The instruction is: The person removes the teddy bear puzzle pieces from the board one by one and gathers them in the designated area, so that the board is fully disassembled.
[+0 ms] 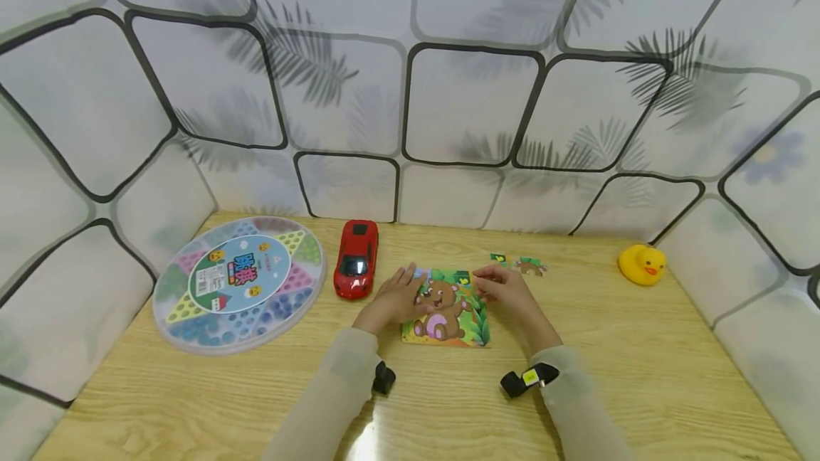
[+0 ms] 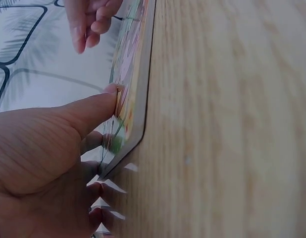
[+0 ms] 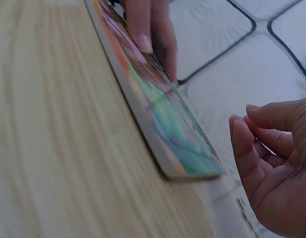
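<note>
Brown and smiling, a bear puzzle (image 1: 445,311) lies on the surface (image 1: 653,361). At its nine o'clock edge, the left hand (image 1: 393,299) spreads its fingers wide, thumb touching it; at two o'clock, the right hand (image 1: 510,294) curls its fingers narrowly toward the thumb. Around the puzzle: loose pieces (image 1: 530,266) at two, red car (image 1: 356,260) at ten, yellow duck (image 1: 640,265) near three.
</note>
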Demonstrator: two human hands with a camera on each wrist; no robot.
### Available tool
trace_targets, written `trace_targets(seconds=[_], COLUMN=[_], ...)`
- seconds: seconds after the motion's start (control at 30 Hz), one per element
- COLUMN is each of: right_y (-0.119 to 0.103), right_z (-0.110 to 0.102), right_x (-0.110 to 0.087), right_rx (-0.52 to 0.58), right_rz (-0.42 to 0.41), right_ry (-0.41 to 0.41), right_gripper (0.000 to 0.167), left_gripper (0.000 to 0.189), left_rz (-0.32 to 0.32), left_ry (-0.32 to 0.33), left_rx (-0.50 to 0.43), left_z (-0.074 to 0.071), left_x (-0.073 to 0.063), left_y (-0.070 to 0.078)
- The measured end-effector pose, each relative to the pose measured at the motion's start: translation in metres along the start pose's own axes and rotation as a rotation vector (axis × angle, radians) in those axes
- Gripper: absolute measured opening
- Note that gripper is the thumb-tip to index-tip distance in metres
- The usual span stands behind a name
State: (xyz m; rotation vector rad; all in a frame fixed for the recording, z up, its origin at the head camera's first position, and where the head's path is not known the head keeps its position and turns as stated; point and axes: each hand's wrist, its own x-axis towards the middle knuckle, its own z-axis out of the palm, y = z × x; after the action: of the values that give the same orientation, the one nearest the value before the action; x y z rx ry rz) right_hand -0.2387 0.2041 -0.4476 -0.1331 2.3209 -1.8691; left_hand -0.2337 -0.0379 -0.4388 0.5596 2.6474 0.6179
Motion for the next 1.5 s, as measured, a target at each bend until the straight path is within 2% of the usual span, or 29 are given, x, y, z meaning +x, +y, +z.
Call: trace_targets(seconds=[0.13,0.33,0.57,0.77,0.9,1.2,1.5], right_y=[-0.002,-0.002,-0.001,-0.003,-0.007,-0.01,-0.01], right_z=[0.02,0.044,0.058,0.063,0.068,0.077,0.077], right_x=[0.002,0.007,0.012,0.015,0.015,0.017,0.016], right_rx=[0.01,0.036,-0.026,-0.143,-0.182,-0.15,-0.095], right_rz=[-0.01,0.016,0.003,0.038,0.067,0.125,0.148], right_ry=[-0.055,-0.092,-0.146,-0.126,-0.096,-0.007,0.01], right_gripper=[0.031,0.031,0.03,0.029,0.029,0.026,0.025], left_gripper=[0.07,0.07,0.07,0.072,0.073,0.078,0.087], left_rz=[0.002,0.001,0.006,0.016,0.02,0.028,0.051], left_ry=[0.005,0.009,0.003,-0.015,-0.021,0.033,0.027], left_rx=[0.002,0.01,0.018,0.022,0.011,-0.014,-0.006], left_z=[0.001,0.001,0.001,0.0,-0.001,0.001,0.002], left_x=[0.0,0.001,0.001,0.001,-0.001,-0.003,-0.012], left_y=[-0.001,-0.001,0.0,-0.001,-0.001,-0.002,-0.005])
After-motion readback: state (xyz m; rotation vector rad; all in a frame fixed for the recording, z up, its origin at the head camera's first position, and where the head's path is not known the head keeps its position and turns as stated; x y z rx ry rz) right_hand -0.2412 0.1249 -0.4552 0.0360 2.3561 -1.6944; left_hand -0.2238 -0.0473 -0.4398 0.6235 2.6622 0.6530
